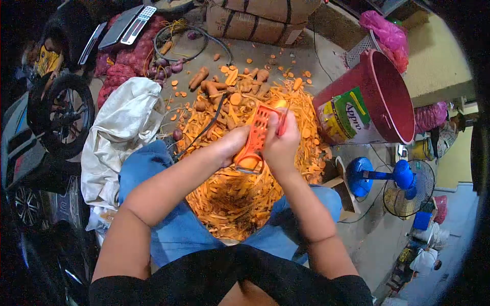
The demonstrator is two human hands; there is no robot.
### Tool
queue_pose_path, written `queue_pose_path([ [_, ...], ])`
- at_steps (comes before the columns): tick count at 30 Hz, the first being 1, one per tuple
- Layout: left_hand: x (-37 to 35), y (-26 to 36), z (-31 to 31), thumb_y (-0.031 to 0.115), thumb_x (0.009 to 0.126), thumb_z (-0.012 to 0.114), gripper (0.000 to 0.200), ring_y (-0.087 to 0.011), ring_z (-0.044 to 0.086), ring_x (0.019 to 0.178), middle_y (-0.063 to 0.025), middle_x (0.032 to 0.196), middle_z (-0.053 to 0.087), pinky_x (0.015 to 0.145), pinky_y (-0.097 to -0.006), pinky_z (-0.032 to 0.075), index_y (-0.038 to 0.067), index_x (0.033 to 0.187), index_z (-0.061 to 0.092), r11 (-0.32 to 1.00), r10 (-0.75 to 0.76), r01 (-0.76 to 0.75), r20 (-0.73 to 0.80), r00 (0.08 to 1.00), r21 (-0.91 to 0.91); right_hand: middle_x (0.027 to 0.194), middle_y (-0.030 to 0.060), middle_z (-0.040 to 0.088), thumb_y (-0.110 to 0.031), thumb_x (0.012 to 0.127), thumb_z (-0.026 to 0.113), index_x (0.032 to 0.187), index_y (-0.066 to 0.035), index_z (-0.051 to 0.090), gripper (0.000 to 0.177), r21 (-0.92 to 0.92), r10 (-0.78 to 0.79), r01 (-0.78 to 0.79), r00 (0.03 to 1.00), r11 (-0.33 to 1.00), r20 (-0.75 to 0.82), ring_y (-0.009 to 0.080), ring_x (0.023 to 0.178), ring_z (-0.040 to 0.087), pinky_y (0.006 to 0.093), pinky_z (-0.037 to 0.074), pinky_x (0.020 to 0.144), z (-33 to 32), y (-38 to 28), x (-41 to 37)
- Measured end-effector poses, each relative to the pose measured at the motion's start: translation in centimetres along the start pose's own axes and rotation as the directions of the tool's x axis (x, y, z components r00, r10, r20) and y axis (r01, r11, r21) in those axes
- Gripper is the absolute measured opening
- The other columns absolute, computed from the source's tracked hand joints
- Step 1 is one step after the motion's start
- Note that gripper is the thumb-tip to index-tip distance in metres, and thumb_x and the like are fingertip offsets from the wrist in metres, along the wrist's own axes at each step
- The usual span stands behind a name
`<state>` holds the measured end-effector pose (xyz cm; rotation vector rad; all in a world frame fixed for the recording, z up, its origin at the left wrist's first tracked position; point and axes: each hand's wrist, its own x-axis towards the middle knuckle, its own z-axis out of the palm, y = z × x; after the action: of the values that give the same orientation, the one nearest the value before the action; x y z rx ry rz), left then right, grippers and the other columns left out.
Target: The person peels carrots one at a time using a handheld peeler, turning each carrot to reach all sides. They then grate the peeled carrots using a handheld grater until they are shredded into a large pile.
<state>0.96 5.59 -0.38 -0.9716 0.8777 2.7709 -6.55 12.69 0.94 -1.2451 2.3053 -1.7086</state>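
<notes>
My left hand (233,145) is closed around the side of an orange plastic slotted tool (262,120), grater-like, with rows of holes and a ring-shaped lower end. A yellow-orange carrot piece (248,162) shows in that ring. Right beside it, my right hand (284,137) is closed on a slim red-handled tool (284,123), its thumb up near the slotted tool. Behind the hands shows another orange carrot piece (280,103). Below and around both hands spreads a big heap of carrot strips and peelings (224,196). Whole unpeeled carrots (212,89) lie at its far side.
A large red bucket (390,97) leans on the right, near a blue fan (360,176). White sacking (120,127) lies by my left knee. Red net sacks (120,76), a scale (127,28) and onions (176,66) sit at the far left, a motorbike wheel (66,115) nearer. Bundled cartons (255,23) stand behind.
</notes>
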Motion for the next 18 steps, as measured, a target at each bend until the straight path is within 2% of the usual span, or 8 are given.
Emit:
queue_pose_path([
  [4, 0.2, -1.0, -0.7, 0.027, 0.084, 0.027, 0.032, -0.0121, 0.053, 0.064, -0.0073, 0.08, 0.054, 0.059, -0.0246, 0.044, 0.004, 0.095, 0.048, 0.91, 0.148, -0.157, 0.054, 0.988, 0.383, 0.062, 0.0089, 0.044, -0.018, 0.08, 0.042, 0.074, 0.001, 0.045, 0.021, -0.26, 0.02, -0.096, 0.96, 0.961, -0.28, 0.0161, 0.057, 0.043, 0.0284, 0.036, 0.053, -2.7, 4.7, 5.0],
  [7, -0.9, -0.9, -0.3, 0.031, 0.083, 0.033, 0.035, -0.0118, 0.052, 0.074, -0.0064, 0.09, 0.054, 0.065, -0.0238, 0.044, 0.004, 0.103, 0.046, 0.892, 0.033, -0.07, 0.09, 0.995, 0.447, 0.062, 0.0051, 0.045, -0.017, 0.08, 0.042, 0.073, 0.001, 0.046, 0.02, -0.144, 0.143, -0.233, 0.875, 0.962, -0.462, 0.0144, 0.053, 0.042, 0.0284, 0.035, 0.051, -6.5, 9.5, 7.9],
  [9, -1.1, -0.6, -0.5, 0.03, 0.083, 0.033, 0.034, -0.0125, 0.053, 0.073, -0.0065, 0.089, 0.054, 0.064, -0.0243, 0.044, 0.004, 0.102, 0.046, 0.93, 0.025, -0.061, 0.103, 0.994, 0.362, 0.064, 0.011, 0.051, -0.016, 0.079, 0.042, 0.074, 0.002, 0.047, 0.02, 0.021, 0.294, -0.356, 0.735, 0.934, -0.611, 0.0197, 0.057, 0.048, 0.031, 0.037, 0.053, -7.6, 9.5, 8.2],
  [10, -1.2, -0.5, -0.5, 0.03, 0.083, 0.033, 0.034, -0.0131, 0.054, 0.072, -0.0066, 0.088, 0.054, 0.064, -0.0248, 0.045, 0.004, 0.101, 0.046, 0.961, 0.013, -0.045, 0.117, 0.993, 0.271, 0.064, 0.011, 0.051, -0.016, 0.079, 0.042, 0.074, 0.002, 0.047, 0.02, 0.02, 0.292, -0.354, 0.736, 0.935, -0.611, 0.0197, 0.057, 0.048, 0.031, 0.037, 0.053, -7.3, 8.2, 8.0],
  [12, -1.2, 0.2, -0.5, 0.029, 0.083, 0.033, 0.033, -0.0138, 0.054, 0.073, -0.0069, 0.088, 0.055, 0.065, -0.0253, 0.045, 0.004, 0.101, 0.045, 0.965, -0.009, -0.017, 0.097, 0.995, 0.261, 0.063, 0.0096, 0.049, -0.017, 0.079, 0.043, 0.075, 0.0, 0.047, 0.018, 0.282, 0.164, -0.054, 0.909, 0.958, -0.383, 0.018, 0.056, 0.047, 0.0288, 0.037, 0.053, -5.7, 5.2, 6.7],
  [14, -0.9, 0.5, -0.7, 0.029, 0.083, 0.033, 0.033, -0.0144, 0.055, 0.074, -0.0073, 0.088, 0.055, 0.066, -0.0257, 0.045, 0.005, 0.101, 0.045, 0.967, -0.031, 0.012, 0.074, 0.997, 0.253, 0.064, 0.0092, 0.048, -0.016, 0.079, 0.044, 0.075, -0.001, 0.046, 0.016, 0.095, 0.004, 0.012, 0.986, 0.995, -0.165, 0.0158, 0.058, 0.046, 0.0279, 0.037, 0.052, -3.6, 3.0, 4.4],
  [16, -0.1, 0.2, -1.1, 0.029, 0.082, 0.033, 0.031, -0.0156, 0.055, 0.073, -0.008, 0.089, 0.055, 0.065, -0.0266, 0.046, 0.006, 0.1, 0.046, 0.998, -0.053, 0.048, 0.134, 0.99, 0.043, 0.064, 0.0096, 0.046, -0.017, 0.08, 0.043, 0.073, -0.001, 0.046, 0.017, 0.046, 0.022, -0.018, 0.996, 0.999, -0.081, 0.0158, 0.059, 0.045, 0.0291, 0.036, 0.052, -1.2, -0.7, 1.3],
  [18, -0.2, -0.2, -0.6, 0.028, 0.082, 0.032, 0.032, -0.0162, 0.055, 0.072, -0.008, 0.088, 0.055, 0.063, -0.0271, 0.046, 0.007, 0.101, 0.046, 0.996, -0.014, 0.01, 0.042, 0.999, 0.094, 0.063, 0.0096, 0.046, -0.017, 0.079, 0.043, 0.073, 0.0, 0.046, 0.018, 0.035, 0.05, -0.047, 0.996, 0.998, -0.068, 0.0156, 0.058, 0.044, 0.0295, 0.036, 0.052, -1.0, -0.2, 1.4],
])
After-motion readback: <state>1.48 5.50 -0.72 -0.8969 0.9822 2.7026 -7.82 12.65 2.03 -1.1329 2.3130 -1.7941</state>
